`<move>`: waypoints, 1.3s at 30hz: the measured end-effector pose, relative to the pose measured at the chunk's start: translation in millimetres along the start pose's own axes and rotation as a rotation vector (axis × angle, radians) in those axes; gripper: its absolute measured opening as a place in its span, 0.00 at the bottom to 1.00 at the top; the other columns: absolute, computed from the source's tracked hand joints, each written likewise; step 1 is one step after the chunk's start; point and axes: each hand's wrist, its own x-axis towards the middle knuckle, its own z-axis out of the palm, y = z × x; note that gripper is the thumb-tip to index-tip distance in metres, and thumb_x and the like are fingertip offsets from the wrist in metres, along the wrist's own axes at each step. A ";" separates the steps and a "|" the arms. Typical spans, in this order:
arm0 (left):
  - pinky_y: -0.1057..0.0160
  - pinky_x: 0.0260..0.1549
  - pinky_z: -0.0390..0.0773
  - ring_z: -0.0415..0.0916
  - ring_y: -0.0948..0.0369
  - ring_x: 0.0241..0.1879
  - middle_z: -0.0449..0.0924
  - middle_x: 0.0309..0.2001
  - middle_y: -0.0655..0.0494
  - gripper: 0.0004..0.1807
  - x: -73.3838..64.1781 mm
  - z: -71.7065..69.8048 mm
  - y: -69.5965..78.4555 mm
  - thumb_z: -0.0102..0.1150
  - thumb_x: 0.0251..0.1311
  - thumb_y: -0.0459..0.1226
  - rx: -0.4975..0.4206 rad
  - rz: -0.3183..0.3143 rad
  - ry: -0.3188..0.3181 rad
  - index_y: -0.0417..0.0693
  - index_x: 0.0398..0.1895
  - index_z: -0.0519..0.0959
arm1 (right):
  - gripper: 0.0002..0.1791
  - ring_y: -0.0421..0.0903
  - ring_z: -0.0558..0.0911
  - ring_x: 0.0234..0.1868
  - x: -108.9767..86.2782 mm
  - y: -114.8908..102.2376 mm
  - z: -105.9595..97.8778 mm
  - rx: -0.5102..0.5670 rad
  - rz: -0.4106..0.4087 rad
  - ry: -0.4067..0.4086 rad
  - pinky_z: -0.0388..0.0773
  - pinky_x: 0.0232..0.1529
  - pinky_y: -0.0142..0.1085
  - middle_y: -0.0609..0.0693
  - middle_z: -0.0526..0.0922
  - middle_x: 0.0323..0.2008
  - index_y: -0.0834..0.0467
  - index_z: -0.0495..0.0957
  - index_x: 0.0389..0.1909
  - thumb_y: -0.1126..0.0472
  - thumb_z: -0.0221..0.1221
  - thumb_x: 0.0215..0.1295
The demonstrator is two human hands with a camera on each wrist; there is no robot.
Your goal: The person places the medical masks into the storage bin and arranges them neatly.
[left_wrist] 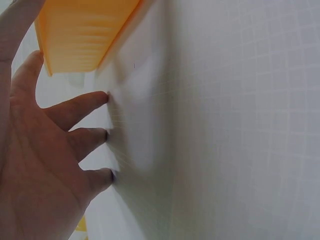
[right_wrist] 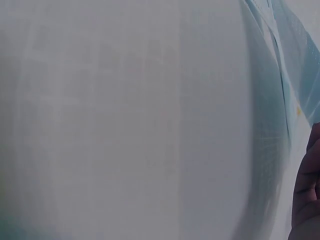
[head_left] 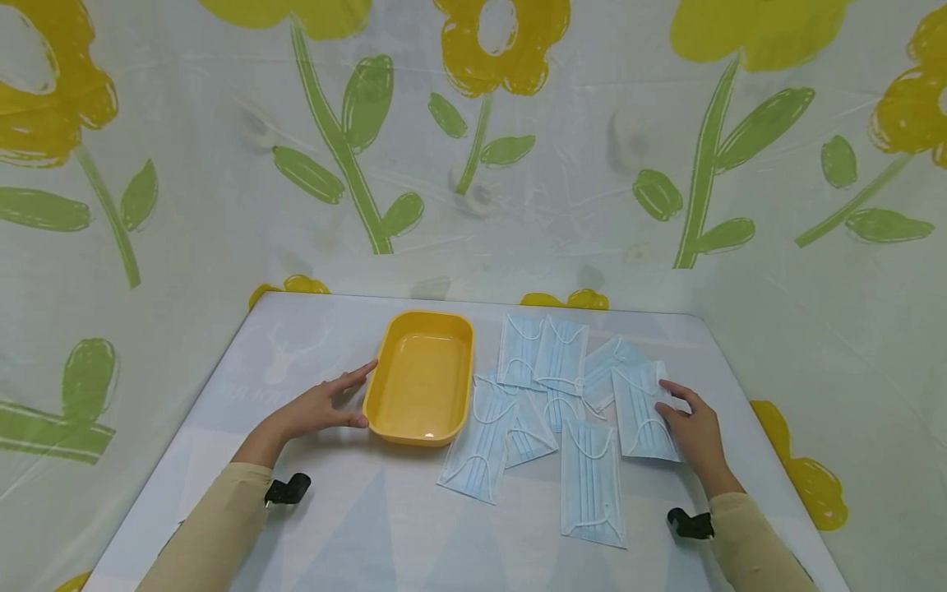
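Beside the left edge of a yellow plastic tray [head_left: 420,386], my left hand [head_left: 318,407] has its fingers spread. Its index finger and thumb reach the tray's rim in the head view. The left wrist view shows that hand's fingers extended near the tray's wall [left_wrist: 82,35]. At the right, my right hand [head_left: 697,427] pinches the right edge of a light blue face mask [head_left: 642,411] between thumb and fingers. Part of a mask [right_wrist: 300,50] and a few curled fingers appear at the right wrist view's edge.
Several more blue face masks lie between the tray and my right hand, some overlapping; one mask [head_left: 592,485] lies nearest the front. All are on a pale table [head_left: 333,526]. A flower-printed curtain [head_left: 562,205] hangs behind and beside it.
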 end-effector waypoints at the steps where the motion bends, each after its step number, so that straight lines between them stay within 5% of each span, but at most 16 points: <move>1: 0.23 0.66 0.47 0.40 0.33 0.78 0.58 0.78 0.43 0.59 0.2 0.0 0.2 0.74 0.50 0.61 0.000 0.002 -0.001 0.71 0.82 0.49 | 0.27 0.64 0.78 0.61 0.0 -0.1 0.5 -0.005 -0.003 0.000 0.74 0.61 0.57 0.63 0.67 0.72 0.57 0.69 0.73 0.60 0.57 0.75; 10: 0.23 0.66 0.45 0.40 0.33 0.78 0.60 0.77 0.43 0.58 0.5 -0.1 -0.6 0.74 0.51 0.60 -0.020 0.017 -0.002 0.73 0.82 0.49 | 0.26 0.46 0.81 0.46 -0.9 -2.8 5.8 -0.031 -0.028 0.008 0.72 0.42 0.22 0.60 0.70 0.71 0.56 0.72 0.71 0.59 0.60 0.74; 29: 0.24 0.66 0.52 0.46 0.35 0.77 0.61 0.76 0.42 0.58 -1.8 0.3 1.9 0.76 0.49 0.59 -0.039 0.036 0.030 0.71 0.82 0.52 | 0.26 0.49 0.80 0.45 -5.0 -18.6 20.6 -0.002 -0.044 -0.013 0.72 0.40 0.18 0.59 0.69 0.72 0.55 0.72 0.71 0.61 0.60 0.74; 39: 0.21 0.65 0.46 0.41 0.33 0.77 0.58 0.78 0.42 0.59 -1.7 0.8 2.0 0.74 0.49 0.62 0.005 -0.018 0.027 0.71 0.82 0.51 | 0.26 0.52 0.81 0.52 -4.7 -25.8 24.4 0.019 -0.036 -0.006 0.70 0.41 0.15 0.59 0.69 0.72 0.54 0.71 0.71 0.62 0.60 0.74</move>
